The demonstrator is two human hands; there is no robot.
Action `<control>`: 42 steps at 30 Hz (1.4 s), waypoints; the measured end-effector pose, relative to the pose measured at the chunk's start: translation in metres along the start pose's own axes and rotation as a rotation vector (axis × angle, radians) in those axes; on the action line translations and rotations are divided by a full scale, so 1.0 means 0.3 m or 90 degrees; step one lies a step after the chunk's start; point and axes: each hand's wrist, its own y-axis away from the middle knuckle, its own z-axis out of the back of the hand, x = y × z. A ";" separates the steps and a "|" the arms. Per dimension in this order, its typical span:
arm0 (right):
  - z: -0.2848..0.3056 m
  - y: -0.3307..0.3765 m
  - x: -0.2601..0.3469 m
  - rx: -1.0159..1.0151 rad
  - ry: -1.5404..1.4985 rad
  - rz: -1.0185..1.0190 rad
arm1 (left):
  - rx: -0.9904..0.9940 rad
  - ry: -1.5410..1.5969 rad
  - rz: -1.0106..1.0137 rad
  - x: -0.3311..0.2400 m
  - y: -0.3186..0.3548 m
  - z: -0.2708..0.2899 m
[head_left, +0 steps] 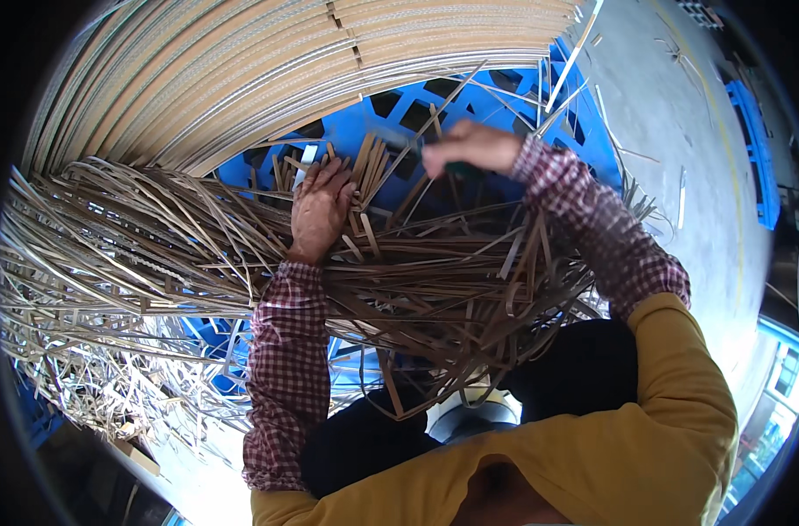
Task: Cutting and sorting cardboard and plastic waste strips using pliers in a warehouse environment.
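My left hand lies palm down on a heap of thin brown cardboard strips, its fingers stretched over them and pressing near their upright ends. Just right of its thumb, a cluster of short strip ends sticks up. My right hand is raised beyond the heap, over the blue pallet. It is blurred by motion and closed around something with a dark green part; the rest of that thing is smeared. The heap lies across my lap and runs off to the left.
A tall stack of flat cardboard sheets stands on the pallet at the far side. Loose pale scraps lie at the lower left. Grey floor with stray strips stretches to the right, where another blue pallet stands.
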 end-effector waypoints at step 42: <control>0.010 0.067 0.037 0.149 0.081 0.121 | -0.030 0.038 -0.078 0.017 -0.163 -0.108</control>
